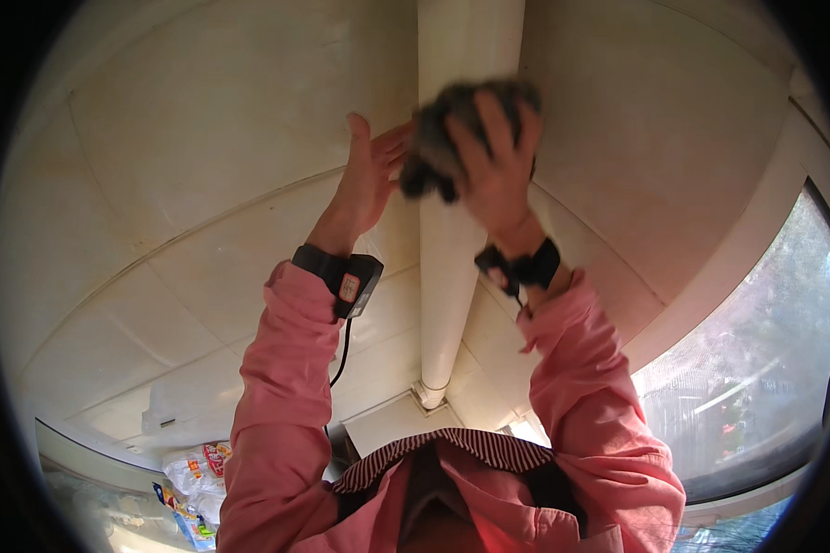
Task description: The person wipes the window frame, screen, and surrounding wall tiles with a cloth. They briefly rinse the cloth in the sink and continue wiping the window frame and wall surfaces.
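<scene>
My right hand (494, 155) is closed around a dark grey cloth (436, 142), which it presses against or holds close to a vertical white pipe (449, 276). Both the hand and the cloth are blurred. To the left, my left hand (370, 166) is raised with its thumb apart, its fingertips reaching to the pipe's left side and partly hidden by the cloth. Nothing is seen in its palm. A black device is strapped to each wrist over or beside the pink sleeves.
Pale wall tiles (200, 228) with stained joints flank the pipe in a corner. A window (733, 387) is at the right. White plastic bags (197, 477) and coloured packets lie at the lower left. A cable hangs from the left wrist device.
</scene>
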Demonstrator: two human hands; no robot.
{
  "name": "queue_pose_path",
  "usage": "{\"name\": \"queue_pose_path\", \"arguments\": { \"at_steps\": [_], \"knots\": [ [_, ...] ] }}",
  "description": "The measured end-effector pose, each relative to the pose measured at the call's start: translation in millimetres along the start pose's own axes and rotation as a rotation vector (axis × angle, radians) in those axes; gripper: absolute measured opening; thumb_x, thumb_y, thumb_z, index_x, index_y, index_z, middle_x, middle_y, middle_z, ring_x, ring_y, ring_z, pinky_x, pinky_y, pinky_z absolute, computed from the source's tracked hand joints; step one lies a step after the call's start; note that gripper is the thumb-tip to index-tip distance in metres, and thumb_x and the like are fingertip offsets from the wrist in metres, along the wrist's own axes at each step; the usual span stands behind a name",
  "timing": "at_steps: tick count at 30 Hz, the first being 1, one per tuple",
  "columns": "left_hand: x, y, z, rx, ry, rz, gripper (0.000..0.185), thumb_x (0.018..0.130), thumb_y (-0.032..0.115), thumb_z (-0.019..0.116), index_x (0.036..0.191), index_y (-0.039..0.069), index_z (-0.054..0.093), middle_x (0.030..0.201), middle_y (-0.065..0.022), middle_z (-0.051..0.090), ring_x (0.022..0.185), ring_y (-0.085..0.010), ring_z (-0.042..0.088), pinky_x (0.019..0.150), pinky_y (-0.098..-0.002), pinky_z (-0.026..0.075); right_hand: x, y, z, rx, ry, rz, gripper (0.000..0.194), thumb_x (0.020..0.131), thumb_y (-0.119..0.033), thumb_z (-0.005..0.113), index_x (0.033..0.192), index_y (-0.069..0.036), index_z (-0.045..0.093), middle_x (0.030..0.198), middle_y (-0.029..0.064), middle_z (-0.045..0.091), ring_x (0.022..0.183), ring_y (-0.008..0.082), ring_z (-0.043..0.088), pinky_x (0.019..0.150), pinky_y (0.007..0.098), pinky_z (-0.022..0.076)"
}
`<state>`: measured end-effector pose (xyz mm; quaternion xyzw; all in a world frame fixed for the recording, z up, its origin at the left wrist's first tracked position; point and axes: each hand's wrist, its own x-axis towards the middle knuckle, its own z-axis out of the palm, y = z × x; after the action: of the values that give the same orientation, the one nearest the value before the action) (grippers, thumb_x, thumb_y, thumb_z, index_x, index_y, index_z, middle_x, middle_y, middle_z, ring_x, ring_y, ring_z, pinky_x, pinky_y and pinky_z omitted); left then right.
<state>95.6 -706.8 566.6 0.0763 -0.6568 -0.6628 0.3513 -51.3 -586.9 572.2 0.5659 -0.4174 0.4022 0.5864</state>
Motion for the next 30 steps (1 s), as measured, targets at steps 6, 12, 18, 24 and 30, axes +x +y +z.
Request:
{"name": "queue_pose_path", "arguments": {
  "at_steps": [6, 12, 18, 24, 30],
  "knots": [
    [-2, 2, 2, 0.019, -0.036, 0.04, 0.119, 0.083, 0.096, 0.013, 0.16, 0.008, 0.034, 0.161, -0.013, 0.039, 0.152, -0.0317, 0.027, 0.12, -0.0618, 0.016, 10, 31, 21, 0.093, -0.093, 0.025, 0.042, 0.067, -0.013, 0.074, 0.108, -0.013, 0.073, 0.135, 0.0161, 0.055, 0.119, 0.0494, 0.048, 0.099, 0.06, 0.0448],
    [-3, 2, 3, 0.009, -0.038, 0.019, 0.123, 0.08, 0.098, 0.014, 0.162, 0.007, 0.027, 0.166, -0.0134, 0.03, 0.154, -0.0323, 0.021, 0.121, -0.0628, 0.012, 1, 4, -6, -0.008, -0.105, -0.041, 0.035, 0.071, -0.018, 0.072, 0.105, -0.01, 0.073, 0.13, 0.0179, 0.057, 0.121, 0.0483, 0.049, 0.104, 0.0591, 0.0436],
    [-2, 0, 1, 0.028, -0.058, 0.042, 0.123, 0.081, 0.098, 0.013, 0.162, 0.007, 0.028, 0.166, -0.0134, 0.03, 0.155, -0.0324, 0.019, 0.12, -0.0636, 0.01, -9, 34, 12, 0.043, -0.103, -0.021, 0.037, 0.069, -0.018, 0.074, 0.105, -0.011, 0.073, 0.131, 0.0183, 0.058, 0.12, 0.0468, 0.051, 0.104, 0.0591, 0.0434],
    [-3, -1, 2, 0.013, -0.031, 0.035, 0.125, 0.081, 0.098, 0.011, 0.162, 0.004, 0.027, 0.166, -0.0145, 0.031, 0.155, -0.0306, 0.022, 0.119, -0.0634, 0.01, -4, 2, -12, 0.048, -0.197, -0.045, 0.037, 0.069, -0.016, 0.074, 0.105, -0.007, 0.074, 0.13, 0.0172, 0.061, 0.119, 0.0426, 0.055, 0.097, 0.0556, 0.0496],
    [-5, 1, 6, 0.037, 0.014, 0.056, 0.125, 0.081, 0.097, 0.01, 0.161, 0.002, 0.027, 0.165, -0.0149, 0.032, 0.154, -0.0299, 0.023, 0.119, -0.062, 0.012, 41, 22, -9, 0.084, -0.099, 0.003, 0.054, 0.062, -0.005, 0.078, 0.115, -0.01, 0.071, 0.136, 0.0167, 0.057, 0.121, 0.0459, 0.051, 0.105, 0.059, 0.0407]
  ]
}}
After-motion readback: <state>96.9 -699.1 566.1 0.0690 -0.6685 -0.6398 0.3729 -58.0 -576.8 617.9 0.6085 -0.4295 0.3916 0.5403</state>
